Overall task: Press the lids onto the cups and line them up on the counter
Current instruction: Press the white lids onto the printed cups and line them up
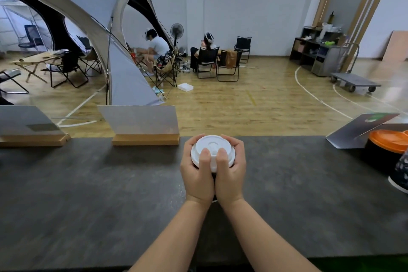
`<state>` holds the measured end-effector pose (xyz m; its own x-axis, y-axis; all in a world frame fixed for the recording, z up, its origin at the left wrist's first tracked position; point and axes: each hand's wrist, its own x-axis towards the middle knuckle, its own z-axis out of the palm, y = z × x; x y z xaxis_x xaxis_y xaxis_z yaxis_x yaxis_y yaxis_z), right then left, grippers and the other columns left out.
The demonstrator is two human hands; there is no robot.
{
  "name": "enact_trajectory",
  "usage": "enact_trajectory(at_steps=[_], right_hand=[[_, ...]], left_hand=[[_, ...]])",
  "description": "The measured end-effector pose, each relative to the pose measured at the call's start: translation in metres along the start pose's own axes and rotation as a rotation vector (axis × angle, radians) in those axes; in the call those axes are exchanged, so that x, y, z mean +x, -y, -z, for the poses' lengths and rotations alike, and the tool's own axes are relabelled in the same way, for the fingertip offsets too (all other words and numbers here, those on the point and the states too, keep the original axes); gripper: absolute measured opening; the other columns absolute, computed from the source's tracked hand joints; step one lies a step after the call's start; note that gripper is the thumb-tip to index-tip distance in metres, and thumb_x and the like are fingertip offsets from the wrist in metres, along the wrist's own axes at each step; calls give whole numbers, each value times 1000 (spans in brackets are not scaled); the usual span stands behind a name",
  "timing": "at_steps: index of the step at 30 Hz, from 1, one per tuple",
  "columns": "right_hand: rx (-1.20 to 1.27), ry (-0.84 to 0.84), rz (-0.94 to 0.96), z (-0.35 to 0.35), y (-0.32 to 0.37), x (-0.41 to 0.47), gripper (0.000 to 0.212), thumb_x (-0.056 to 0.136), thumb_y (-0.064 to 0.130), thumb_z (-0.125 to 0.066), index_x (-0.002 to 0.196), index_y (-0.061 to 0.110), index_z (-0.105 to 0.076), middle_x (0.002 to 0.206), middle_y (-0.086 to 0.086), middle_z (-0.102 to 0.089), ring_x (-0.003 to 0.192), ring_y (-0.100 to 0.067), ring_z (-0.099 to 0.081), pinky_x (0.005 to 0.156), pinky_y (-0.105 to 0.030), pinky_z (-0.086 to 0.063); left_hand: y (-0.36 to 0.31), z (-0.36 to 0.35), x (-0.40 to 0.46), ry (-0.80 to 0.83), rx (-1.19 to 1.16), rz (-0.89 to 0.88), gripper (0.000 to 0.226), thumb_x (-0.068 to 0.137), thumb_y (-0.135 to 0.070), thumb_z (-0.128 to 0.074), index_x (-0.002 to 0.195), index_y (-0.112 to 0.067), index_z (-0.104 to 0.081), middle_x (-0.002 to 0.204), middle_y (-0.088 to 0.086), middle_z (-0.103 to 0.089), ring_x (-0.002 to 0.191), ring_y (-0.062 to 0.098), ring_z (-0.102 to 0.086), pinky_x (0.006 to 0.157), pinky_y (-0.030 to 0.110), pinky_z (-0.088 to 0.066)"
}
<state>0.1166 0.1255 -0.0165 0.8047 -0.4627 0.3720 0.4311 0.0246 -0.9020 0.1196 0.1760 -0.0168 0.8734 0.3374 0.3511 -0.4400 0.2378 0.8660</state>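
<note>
A cup with a round white lid (pixel 212 144) stands near the middle of the dark counter (pixel 88 183), close to its far edge. My left hand (pixel 197 174) and my right hand (pixel 231 172) wrap around it from both sides, thumbs resting on top of the lid. The cup's body is almost fully hidden by my fingers; only a dark sliver shows between my wrists. At the right edge stands a dark cup with an orange lid (pixel 388 139), and a patterned dark cup (pixel 400 172) sits in front of it, cut off by the frame.
Two sign holders on wooden bases stand along the counter's far edge, one at the left (pixel 33 137), one left of centre (pixel 144 138). A folded dark card (pixel 353 132) lies at the right. Beyond is a hall with a tent, folding chairs and seated people.
</note>
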Motion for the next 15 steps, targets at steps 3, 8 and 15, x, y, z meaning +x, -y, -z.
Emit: enact_trajectory(at_steps=[3, 8, 15], right_hand=[[31, -6, 3, 0, -3, 1, 44, 71, 47, -56, 105, 18, -58, 98, 1, -66, 89, -16, -66, 71, -34, -57], [70, 8, 24, 0, -5, 2, 43, 71, 47, -56, 104, 19, -57, 97, 1, -65, 87, -14, -66, 67, -27, -55], [181, 60, -87, 3, 4, 3, 40, 74, 41, -57, 102, 12, -55, 92, 1, -64, 78, -7, -65, 64, -25, -54]], left_hand=[[3, -1, 1, 8, -20, -15, 47, 73, -46, -56, 104, -12, -63, 91, -7, -71, 83, 10, -67, 69, 31, -56], [4, -1, 2, 6, -28, -7, 43, 72, -45, -56, 102, -15, -63, 90, -5, -71, 83, 13, -67, 69, 35, -57], [-4, 2, 4, 77, -36, 66, 44, 71, -44, -56, 101, -12, -63, 91, 2, -69, 82, 18, -66, 68, 35, -54]])
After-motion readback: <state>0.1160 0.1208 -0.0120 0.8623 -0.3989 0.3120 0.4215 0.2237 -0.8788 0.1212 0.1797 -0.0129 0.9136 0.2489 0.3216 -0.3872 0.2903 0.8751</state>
